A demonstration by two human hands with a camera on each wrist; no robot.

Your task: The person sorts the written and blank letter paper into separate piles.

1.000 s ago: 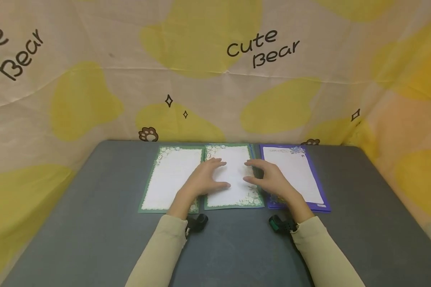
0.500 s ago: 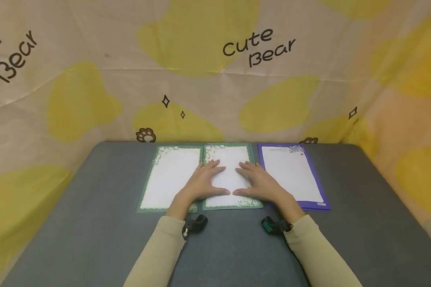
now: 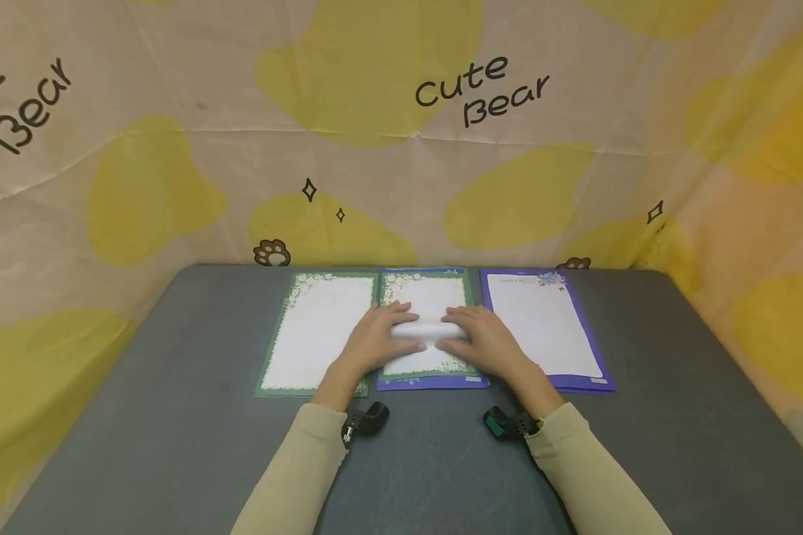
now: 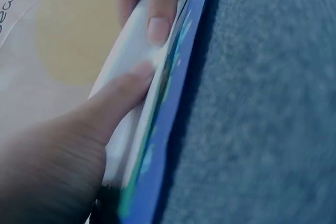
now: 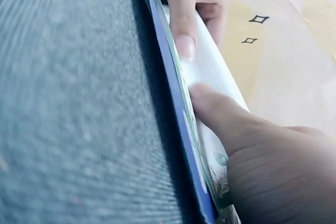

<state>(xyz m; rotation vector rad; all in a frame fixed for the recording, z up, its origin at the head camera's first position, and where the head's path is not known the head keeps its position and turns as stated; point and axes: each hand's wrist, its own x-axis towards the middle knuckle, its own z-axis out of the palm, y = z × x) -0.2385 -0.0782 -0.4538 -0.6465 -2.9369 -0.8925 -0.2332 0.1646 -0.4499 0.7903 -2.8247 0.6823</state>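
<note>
A sheet of white paper with a green floral border (image 3: 435, 290) lies in the middle, its centre raised in a rounded ridge (image 3: 424, 331). My left hand (image 3: 371, 338) pinches the left end of that ridge between thumb and fingers. From the other side my right hand (image 3: 487, 338) does the same at the right end. Both thumbs press the near side of the bulge, as the left thumb (image 4: 123, 90) and right thumb (image 5: 215, 106) show in the wrist views. Under this sheet a purple-bordered one (image 3: 435, 383) shows along its near and far edges.
Another green-bordered sheet (image 3: 317, 331) lies to the left, partly under my left forearm. Right of the middle are purple-bordered sheets (image 3: 542, 327), stacked. All rest near the far edge of a grey table (image 3: 428, 461), with a patterned cloth (image 3: 375, 89) behind.
My hands have come down and inward onto the middle sheet. Its centre has bunched up into a ridge, and its near and far edges have drawn in, uncovering the purple-bordered sheet beneath.
</note>
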